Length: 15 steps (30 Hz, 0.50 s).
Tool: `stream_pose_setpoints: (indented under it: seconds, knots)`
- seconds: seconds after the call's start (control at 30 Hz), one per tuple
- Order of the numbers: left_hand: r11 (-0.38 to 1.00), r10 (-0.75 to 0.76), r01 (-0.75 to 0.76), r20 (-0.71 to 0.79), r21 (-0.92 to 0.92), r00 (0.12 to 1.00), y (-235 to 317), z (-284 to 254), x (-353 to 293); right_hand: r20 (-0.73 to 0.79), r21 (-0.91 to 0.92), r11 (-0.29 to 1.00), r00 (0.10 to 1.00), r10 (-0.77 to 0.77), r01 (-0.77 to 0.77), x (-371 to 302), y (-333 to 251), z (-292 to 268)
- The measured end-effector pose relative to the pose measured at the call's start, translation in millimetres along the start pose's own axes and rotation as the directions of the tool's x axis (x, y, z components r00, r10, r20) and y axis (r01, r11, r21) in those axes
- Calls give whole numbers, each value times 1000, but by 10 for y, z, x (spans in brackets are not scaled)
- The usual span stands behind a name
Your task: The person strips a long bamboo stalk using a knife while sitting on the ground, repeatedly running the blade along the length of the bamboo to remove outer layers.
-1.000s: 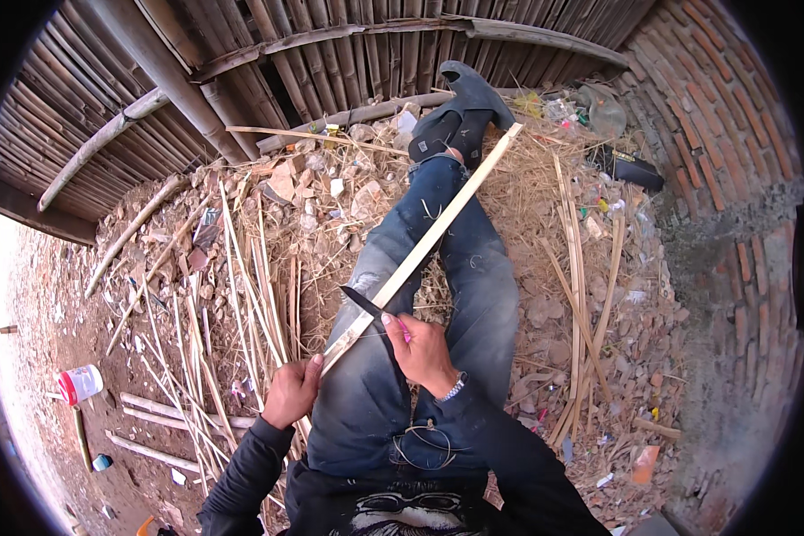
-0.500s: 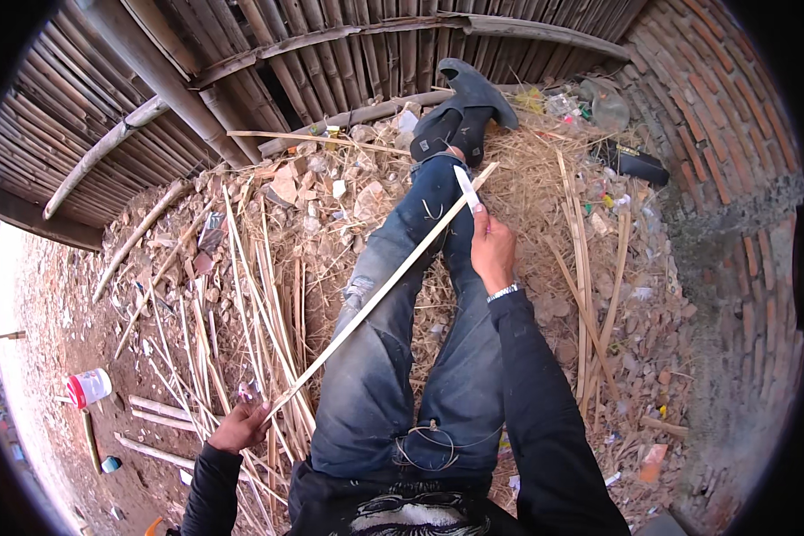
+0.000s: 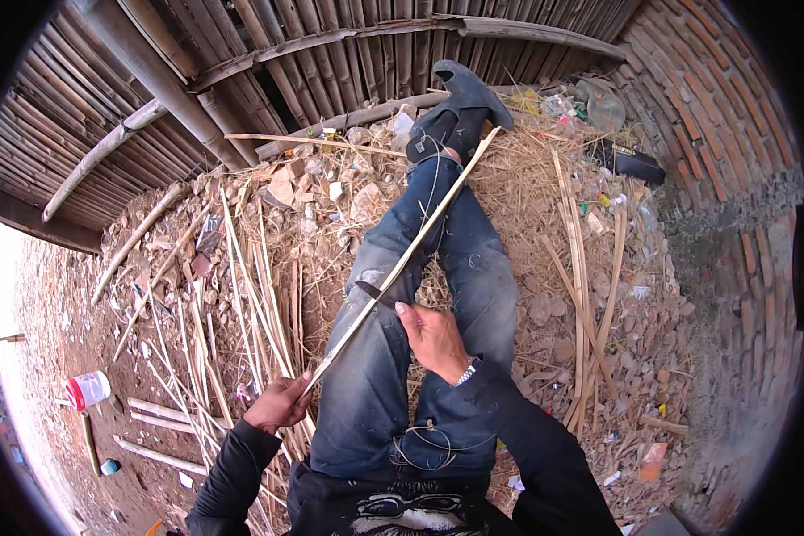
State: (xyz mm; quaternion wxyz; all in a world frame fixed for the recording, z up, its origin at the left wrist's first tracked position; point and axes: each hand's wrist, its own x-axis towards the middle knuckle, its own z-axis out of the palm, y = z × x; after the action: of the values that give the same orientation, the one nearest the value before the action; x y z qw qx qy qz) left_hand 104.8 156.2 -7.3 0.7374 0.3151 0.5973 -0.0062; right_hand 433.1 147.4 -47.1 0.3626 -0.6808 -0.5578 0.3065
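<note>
A long, pale bamboo strip [image 3: 429, 228] slants across my outstretched legs, its far end near my crossed feet. My left hand [image 3: 280, 404] grips its near end beside my left thigh. Over my knees, my right hand [image 3: 438, 341] is closed around a knife, whose handle is mostly hidden by the fingers. The dark knife blade [image 3: 369, 288] lies across the strip at about its middle. Thin fibres curl near the strip's far part, over my ankles.
Split bamboo strips [image 3: 257, 295] lie in a heap to my left, with more strips [image 3: 581, 268] on the right. A bamboo-slat wall [image 3: 330, 71] stands ahead, a brick wall [image 3: 732, 134] at right. A red-and-white bucket [image 3: 89, 390] and a black case [image 3: 632, 163] rest on the littered ground.
My right hand has drawn the knife back from the strip's far end to about its middle. My left hand has shifted slightly right, and the strip now lies steeper.
</note>
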Motion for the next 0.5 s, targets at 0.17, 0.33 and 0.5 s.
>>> stream_pose_setpoints:
  seconds: [0.17, 0.33, 0.5]
  knots:
    - [999, 30, -29, 14, -31, 999, 56, 174, 235, 147, 129, 991, 989, 8, -27, -459, -229, 252]
    - [996, 36, -37, -19, -76, 999, 11, 122, 111, 396, 417, 842, 902, 171, -342, -207, 154, 171]
    - [984, 137, -128, -61, 121, 989, -548, -365, -35, -163, -49, 998, 986, 34, -43, 679, 95, -403]
